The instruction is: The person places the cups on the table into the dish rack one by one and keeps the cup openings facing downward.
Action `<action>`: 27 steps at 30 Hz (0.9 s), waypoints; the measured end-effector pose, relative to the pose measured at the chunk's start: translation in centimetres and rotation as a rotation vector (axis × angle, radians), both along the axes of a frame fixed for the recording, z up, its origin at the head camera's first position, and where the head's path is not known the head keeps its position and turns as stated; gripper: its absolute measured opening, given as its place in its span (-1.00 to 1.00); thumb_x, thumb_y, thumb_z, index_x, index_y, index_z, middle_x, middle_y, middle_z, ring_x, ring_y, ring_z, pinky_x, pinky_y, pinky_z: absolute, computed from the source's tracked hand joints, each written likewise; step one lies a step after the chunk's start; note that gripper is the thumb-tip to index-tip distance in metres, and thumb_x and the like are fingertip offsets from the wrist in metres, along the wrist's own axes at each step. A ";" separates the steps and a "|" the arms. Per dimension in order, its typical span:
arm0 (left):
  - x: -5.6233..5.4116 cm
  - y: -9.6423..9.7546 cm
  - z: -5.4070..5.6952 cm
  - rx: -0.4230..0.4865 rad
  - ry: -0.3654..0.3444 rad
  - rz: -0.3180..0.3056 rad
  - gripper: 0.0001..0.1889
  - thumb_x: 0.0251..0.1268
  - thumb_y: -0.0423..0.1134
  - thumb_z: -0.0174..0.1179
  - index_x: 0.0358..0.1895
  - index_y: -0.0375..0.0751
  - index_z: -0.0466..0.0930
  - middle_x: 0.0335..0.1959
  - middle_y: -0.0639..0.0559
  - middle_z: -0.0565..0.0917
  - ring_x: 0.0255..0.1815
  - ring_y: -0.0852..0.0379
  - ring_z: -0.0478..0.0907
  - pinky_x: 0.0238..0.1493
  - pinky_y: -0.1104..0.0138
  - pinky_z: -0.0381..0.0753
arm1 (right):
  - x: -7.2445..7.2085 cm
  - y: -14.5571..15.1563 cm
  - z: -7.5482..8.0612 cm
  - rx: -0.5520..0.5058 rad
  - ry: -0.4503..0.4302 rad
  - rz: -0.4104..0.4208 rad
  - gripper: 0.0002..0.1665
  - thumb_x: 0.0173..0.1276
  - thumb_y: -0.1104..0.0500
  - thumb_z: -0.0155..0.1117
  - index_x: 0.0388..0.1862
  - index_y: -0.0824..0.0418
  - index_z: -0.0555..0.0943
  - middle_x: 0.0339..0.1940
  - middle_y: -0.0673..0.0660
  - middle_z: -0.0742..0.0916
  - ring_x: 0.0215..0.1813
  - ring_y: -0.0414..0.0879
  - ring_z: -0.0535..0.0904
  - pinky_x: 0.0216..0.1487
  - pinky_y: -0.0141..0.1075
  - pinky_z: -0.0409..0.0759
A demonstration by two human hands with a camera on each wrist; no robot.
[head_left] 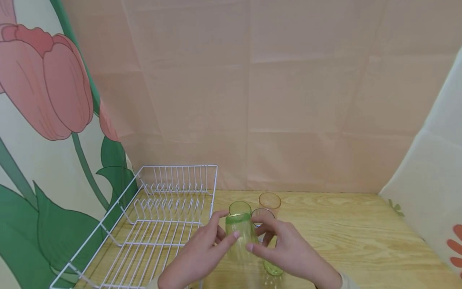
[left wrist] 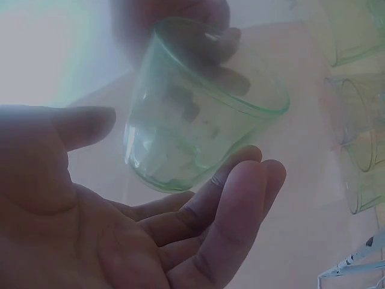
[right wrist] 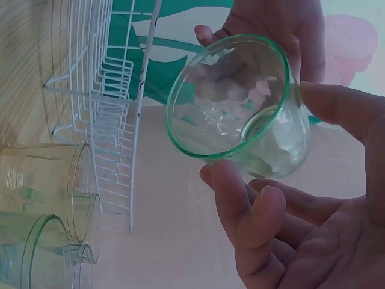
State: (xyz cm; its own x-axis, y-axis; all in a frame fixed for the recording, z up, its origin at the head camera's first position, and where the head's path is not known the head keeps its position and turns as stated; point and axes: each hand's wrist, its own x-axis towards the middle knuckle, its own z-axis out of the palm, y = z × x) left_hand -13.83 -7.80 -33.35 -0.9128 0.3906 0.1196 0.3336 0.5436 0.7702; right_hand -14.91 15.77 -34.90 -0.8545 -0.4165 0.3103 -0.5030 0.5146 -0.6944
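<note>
From the head view I watch two bare hands meet over the wood-grained desk (head_left: 343, 237). The right hand (head_left: 288, 247) pinches a translucent green, dimpled round tumbler (head_left: 237, 225), mouth tilted downward; the left hand (head_left: 202, 249) is relaxed around it, gripping nothing, thumb just apart. Nearer the back edge stand a translucent green tumbler (head_left: 240, 207) and an orange-tinted tumbler (head_left: 276, 206). A white wire rack (head_left: 167, 221) lines the left edge; wood surface stretches rightward from the tumblers.

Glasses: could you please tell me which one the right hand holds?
The green glass raised in the right hand; the other glasses stand on the table.
</note>
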 end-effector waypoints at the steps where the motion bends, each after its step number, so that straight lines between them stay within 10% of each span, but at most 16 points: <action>1: 0.0 0.0 0.0 0.000 0.001 0.000 -0.32 0.46 0.35 -0.08 0.44 0.01 0.23 -0.31 0.26 0.63 -0.27 0.29 0.56 -0.32 0.31 0.53 | 0.0 0.0 0.0 0.000 0.001 0.003 -0.48 0.26 -0.12 0.47 0.12 -0.03 0.52 -0.19 -0.07 0.74 -0.33 -0.30 0.59 -0.47 -0.35 0.54; 27: -0.1 -0.3 -0.1 -0.032 0.032 0.027 -0.43 0.37 0.39 0.00 0.24 0.13 0.41 -0.27 0.16 0.53 -0.25 0.19 0.46 -0.35 0.29 0.46 | 0.5 -0.7 -0.6 -0.041 0.060 0.019 -0.38 0.15 -0.05 0.57 0.17 -0.10 0.52 -0.18 -0.10 0.75 -0.33 -0.27 0.59 -0.64 -0.38 0.48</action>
State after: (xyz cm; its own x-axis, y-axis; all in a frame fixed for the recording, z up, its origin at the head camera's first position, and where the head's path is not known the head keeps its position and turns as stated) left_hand -13.96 -8.07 -33.47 -0.9190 0.3699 0.1367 0.3425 0.5767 0.7417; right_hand -14.44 15.04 -35.47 -0.8260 -0.4181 0.3781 -0.5538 0.4764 -0.6830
